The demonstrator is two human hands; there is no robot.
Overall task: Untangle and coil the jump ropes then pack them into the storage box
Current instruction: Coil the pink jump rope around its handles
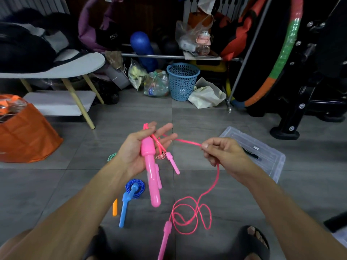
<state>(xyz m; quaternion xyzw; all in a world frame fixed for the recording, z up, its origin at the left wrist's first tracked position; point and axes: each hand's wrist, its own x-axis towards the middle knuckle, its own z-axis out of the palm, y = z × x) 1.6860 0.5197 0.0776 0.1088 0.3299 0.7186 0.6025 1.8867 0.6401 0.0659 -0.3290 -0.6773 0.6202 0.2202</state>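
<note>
My left hand lies palm up and holds a pink jump rope handle that hangs down from it, with loops of pink cord across the fingers. My right hand pinches the pink rope between thumb and forefinger. From there the cord drops to loose loops on the floor and ends at a second pink handle. A smaller pink handle lies beyond my left hand. A coiled blue rope with blue handles rests on the floor. The clear storage box sits to the right.
An orange bag stands at the left, a white low table behind it. A blue basket, bags and bottles line the back wall. A hoop and black equipment stand at the right. My sandalled feet are below.
</note>
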